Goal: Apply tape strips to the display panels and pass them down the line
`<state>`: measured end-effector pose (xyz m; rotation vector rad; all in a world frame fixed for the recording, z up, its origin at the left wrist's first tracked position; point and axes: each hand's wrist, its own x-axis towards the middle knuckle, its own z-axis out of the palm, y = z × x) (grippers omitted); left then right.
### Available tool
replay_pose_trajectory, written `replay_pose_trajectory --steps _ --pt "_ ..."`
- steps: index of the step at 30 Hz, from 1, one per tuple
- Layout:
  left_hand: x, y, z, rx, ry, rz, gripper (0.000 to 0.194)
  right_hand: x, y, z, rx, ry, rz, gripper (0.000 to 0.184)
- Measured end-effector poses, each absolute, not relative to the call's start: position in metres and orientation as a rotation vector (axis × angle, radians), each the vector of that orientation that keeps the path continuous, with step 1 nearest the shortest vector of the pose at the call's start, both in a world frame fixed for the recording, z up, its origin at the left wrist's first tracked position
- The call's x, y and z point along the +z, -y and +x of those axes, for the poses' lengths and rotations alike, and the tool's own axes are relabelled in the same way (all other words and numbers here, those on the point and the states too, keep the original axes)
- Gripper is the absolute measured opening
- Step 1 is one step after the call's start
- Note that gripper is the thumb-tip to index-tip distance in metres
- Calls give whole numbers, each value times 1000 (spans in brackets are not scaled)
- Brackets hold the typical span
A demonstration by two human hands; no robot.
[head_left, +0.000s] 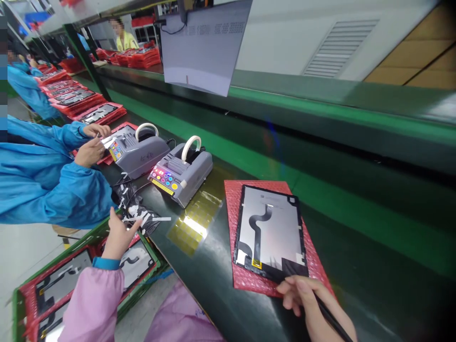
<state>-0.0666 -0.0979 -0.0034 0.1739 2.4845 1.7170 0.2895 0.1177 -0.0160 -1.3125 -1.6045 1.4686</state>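
My left hand (120, 240) reaches out beside the table edge, thumb and index finger spread apart. A white tape strip (160, 219) crosses by the thumb tip; whether it sticks to the thumb I cannot tell. In my right hand (306, 299) is a slim black pen-like tool (329, 313), its fingers closed around it. Those fingertips rest at the near lower corner of a tablet screen panel (278, 232), silver back up with a black flex cable (257, 237). Under the panel lies a red bubble-wrap bag (233, 223).
Two grey tape dispensers (192, 175) (142, 152) stand on the green table, near a yellow film sheet (194, 225) and a tangle of waste tape (133, 204). A co-worker in blue sleeves (78, 190) works at left. A green crate (17, 308) below holds more panels.
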Motion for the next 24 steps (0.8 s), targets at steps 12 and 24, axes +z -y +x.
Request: replay_pose_trajectory --steps 12,24 --pt "54 16 -47 567 -3178 1590 57 -34 -122 304 1371 1744 -1244 44" --pt "52 21 -43 427 -3107 1840 60 -26 -122 301 1450 1728 -1207 43"
